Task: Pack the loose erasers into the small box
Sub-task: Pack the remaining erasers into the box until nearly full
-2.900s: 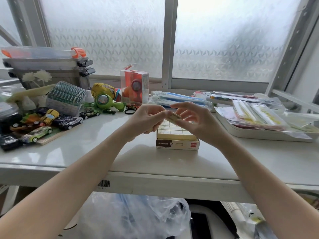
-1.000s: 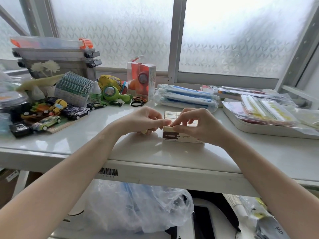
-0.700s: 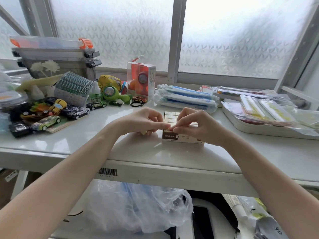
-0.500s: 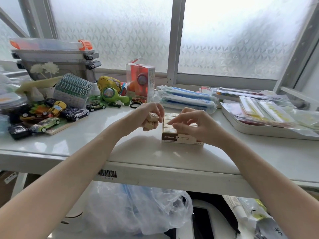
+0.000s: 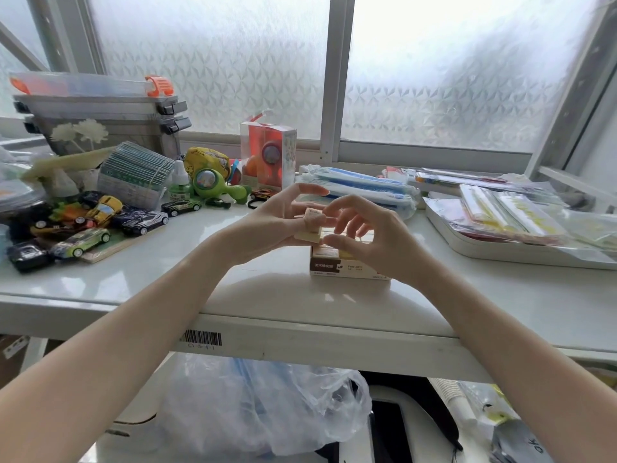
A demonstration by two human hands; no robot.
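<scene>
Just above the box, at its near-left corner, the left hand held a couple of loose erasers on its curled fingers, one small block resting atop a flatter one. The right hand hovered over the box with fingers spread and loosely bent, fingertips at the top eraser, gripping nothing that could be seen. The box sat on the tabletop, already showing rows of erasers inside (the far rows were hidden by the hands). These blocks looked light, slightly soft and grippy, so a pinch across the short sides would probably serve best.
</scene>
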